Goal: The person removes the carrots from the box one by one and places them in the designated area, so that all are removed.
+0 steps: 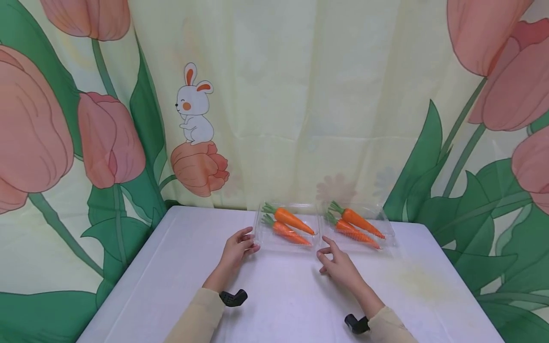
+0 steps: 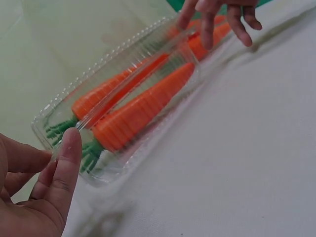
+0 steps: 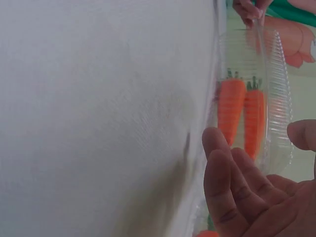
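Observation:
Two clear plastic boxes stand side by side at the back of the table, each with two orange carrots inside. My left hand (image 1: 236, 247) is at the outer end of the left box (image 1: 279, 247); its thumb and fingers pinch the rim there in the left wrist view. Green tops of that box's carrots (image 2: 143, 113) point toward this hand. Near the gap between the boxes is my right hand (image 1: 339, 267), its fingers loosely bent and its thumb apart, with nothing held. The right box (image 1: 388, 228) and its carrots (image 1: 364, 224) lie just beyond it.
A white cloth covers the table (image 1: 274, 305), with a faint yellowish patch on its right side. Behind the boxes hangs a curtain (image 1: 274, 95) printed with tulips and a rabbit. A black camera (image 1: 233, 298) is worn on the left wrist, another (image 1: 357, 324) on the right.

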Tool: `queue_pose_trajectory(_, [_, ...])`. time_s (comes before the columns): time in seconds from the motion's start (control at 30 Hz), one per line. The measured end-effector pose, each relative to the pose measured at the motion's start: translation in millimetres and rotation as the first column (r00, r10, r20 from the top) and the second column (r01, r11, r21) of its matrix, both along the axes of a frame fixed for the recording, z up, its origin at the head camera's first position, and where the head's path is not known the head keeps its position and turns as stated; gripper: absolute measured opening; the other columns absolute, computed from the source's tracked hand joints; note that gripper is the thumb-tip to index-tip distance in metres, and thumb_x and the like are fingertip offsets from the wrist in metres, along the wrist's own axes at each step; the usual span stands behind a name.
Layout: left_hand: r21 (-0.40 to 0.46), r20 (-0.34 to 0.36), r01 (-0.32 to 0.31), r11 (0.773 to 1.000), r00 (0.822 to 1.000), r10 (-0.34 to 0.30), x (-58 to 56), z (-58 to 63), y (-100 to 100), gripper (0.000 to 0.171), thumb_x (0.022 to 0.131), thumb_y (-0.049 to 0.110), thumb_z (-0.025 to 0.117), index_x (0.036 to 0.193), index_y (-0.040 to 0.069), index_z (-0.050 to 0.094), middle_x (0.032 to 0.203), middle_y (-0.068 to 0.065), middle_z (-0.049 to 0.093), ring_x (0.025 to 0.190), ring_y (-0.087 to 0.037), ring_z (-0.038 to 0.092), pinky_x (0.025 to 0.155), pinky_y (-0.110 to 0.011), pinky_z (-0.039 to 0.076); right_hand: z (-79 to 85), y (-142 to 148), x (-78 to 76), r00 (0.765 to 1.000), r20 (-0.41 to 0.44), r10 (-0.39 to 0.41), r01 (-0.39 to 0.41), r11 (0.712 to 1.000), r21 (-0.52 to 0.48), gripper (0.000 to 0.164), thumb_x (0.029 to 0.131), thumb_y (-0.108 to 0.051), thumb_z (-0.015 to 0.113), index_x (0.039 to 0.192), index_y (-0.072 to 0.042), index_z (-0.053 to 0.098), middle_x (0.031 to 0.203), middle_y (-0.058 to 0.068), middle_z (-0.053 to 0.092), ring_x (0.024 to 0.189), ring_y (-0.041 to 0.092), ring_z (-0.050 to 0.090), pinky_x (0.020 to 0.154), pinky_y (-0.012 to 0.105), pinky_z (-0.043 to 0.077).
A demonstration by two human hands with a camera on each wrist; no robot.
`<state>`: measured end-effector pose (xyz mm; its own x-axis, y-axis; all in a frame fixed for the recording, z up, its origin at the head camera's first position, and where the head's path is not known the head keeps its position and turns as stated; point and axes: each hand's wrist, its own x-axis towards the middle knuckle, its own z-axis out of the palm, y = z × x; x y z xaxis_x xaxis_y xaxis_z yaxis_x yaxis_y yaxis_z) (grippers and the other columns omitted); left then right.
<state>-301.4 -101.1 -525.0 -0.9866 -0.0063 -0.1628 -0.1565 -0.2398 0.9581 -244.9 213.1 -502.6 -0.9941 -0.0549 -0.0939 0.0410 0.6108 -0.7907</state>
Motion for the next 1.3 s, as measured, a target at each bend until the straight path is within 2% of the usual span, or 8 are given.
queue_pose_trajectory(0.23, [-0.046, 0.007, 0.029, 0.999, 1.0, -0.028, 14.6, -0.3, -2, 0.048, 0.099, -0.008, 0.059, 0.146, -0.004, 0.051, 0.116, -0.018, 0.057, 0.083, -0.017, 0.066, 0.078, -0.03, 0.062, -2.4, 2, 4.8, 0.998, -0.039, -0.045, 0.044, 0.999, -0.032, 0.062, 0.104, -0.023, 0.059, 0.158, -0.009, 0.034, 0.128, 0.017, 0.067, 0.073, 0.017, 0.072, 0.065, 0.029, 0.054])
queue_pose_trajectory(0.43, [-0.053, 0.015, 0.057, 0.997, 0.998, -0.056, 26.6, -4.6, -5, 0.05, 0.097, -0.008, 0.059, 0.145, -0.003, 0.05, 0.107, -0.014, 0.058, 0.078, -0.017, 0.069, 0.077, -0.03, 0.062, -4.2, 5, 18.5, 0.998, 0.023, -0.066, 0.068, 0.996, -0.065, 0.061, 0.104, -0.025, 0.06, 0.158, -0.011, 0.036, 0.129, 0.014, 0.066, 0.074, 0.017, 0.072, 0.065, 0.031, 0.057])
queue_pose_trajectory(0.6, [-0.074, 0.035, 0.063, 0.995, 0.998, -0.061, 38.5, -6.8, -7, 0.051, 0.096, -0.006, 0.058, 0.146, -0.002, 0.05, 0.107, -0.014, 0.059, 0.078, -0.017, 0.068, 0.075, -0.03, 0.062, -0.6, 3, 33.7, 0.996, 0.06, -0.064, 0.069, 0.995, -0.074, 0.061, 0.104, -0.026, 0.061, 0.157, -0.009, 0.037, 0.127, 0.013, 0.067, 0.076, 0.018, 0.072, 0.066, 0.032, 0.058])
queue_pose_trajectory(0.8, [-0.05, 0.054, 0.081, 0.995, 0.995, -0.078, 52.0, -7.4, -11, 0.054, 0.097, -0.003, 0.059, 0.15, 0.002, 0.048, 0.108, -0.011, 0.056, 0.081, -0.017, 0.065, 0.076, -0.029, 0.061, 1.8, 0, 46.3, 0.993, 0.08, -0.087, 0.096, 0.988, -0.12, 0.059, 0.103, -0.024, 0.062, 0.155, -0.006, 0.04, 0.124, 0.013, 0.068, 0.079, 0.02, 0.074, 0.068, 0.035, 0.058])
queue_pose_trajectory(1.0, [-0.027, 0.055, 0.111, 0.993, 0.992, -0.109, 66.2, -6.3, -10, 0.057, 0.097, -0.002, 0.059, 0.153, 0.004, 0.045, 0.109, -0.01, 0.053, 0.083, -0.017, 0.063, 0.076, -0.028, 0.061, 1.4, 2, 55.9, 0.993, 0.078, -0.094, 0.102, 0.989, -0.111, 0.058, 0.102, -0.022, 0.063, 0.154, -0.005, 0.042, 0.122, 0.012, 0.069, 0.082, 0.018, 0.073, 0.07, 0.033, 0.058])
queue_pose_trajectory(1.2, [0.034, 0.047, 0.14, 0.99, 0.989, -0.142, 78.8, -4.4, -5, 0.064, 0.094, -0.004, 0.059, 0.155, 0.003, 0.04, 0.107, -0.007, 0.052, 0.083, -0.015, 0.063, 0.074, -0.027, 0.06, 1.6, 6, 64.3, 0.992, 0.084, -0.096, 0.104, 0.99, -0.096, 0.067, 0.097, -0.021, 0.07, 0.155, -0.005, 0.04, 0.125, 0.012, 0.065, 0.084, 0.017, 0.072, 0.07, 0.032, 0.057])
queue_pose_trajectory(1.3, [0.041, 0.042, 0.15, 0.988, 0.988, -0.151, 81.4, -1.8, -3, 0.066, 0.094, -0.003, 0.059, 0.156, 0.003, 0.038, 0.107, -0.007, 0.051, 0.082, -0.014, 0.063, 0.074, -0.027, 0.06, 0.6, 7, 64.7, 0.991, 0.094, -0.099, 0.11, 0.986, -0.124, 0.068, 0.098, -0.022, 0.069, 0.156, -0.006, 0.037, 0.126, 0.013, 0.064, 0.086, 0.018, 0.072, 0.071, 0.033, 0.057])
